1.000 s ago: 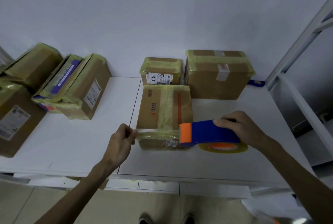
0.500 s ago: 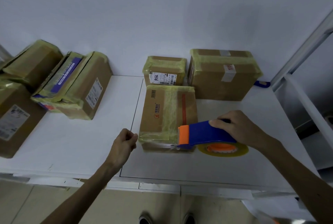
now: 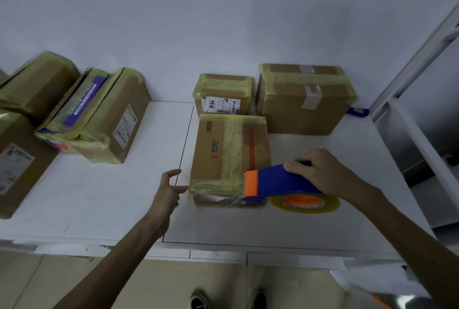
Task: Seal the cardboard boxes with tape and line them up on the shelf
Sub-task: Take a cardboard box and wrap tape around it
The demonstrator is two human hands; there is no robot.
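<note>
A flat cardboard box (image 3: 218,157) wrapped in yellowish tape lies on the white shelf (image 3: 99,197) in front of me. My right hand (image 3: 323,172) grips a blue and orange tape dispenser (image 3: 275,182) whose orange head is at the box's near right corner. The yellow tape roll (image 3: 305,203) sits under it. My left hand (image 3: 169,187) is beside the box's near left corner, fingers spread, fingertips at the box's edge and holding nothing.
Two taped boxes stand against the wall behind: a small one with a label (image 3: 223,95) and a larger one (image 3: 305,100). Several taped boxes (image 3: 99,115) are piled at the left. A metal shelf upright (image 3: 409,65) rises at the right.
My left hand has let go of the tape end and opened its fingers. The dispenser has shifted slightly toward the box's near right corner.
</note>
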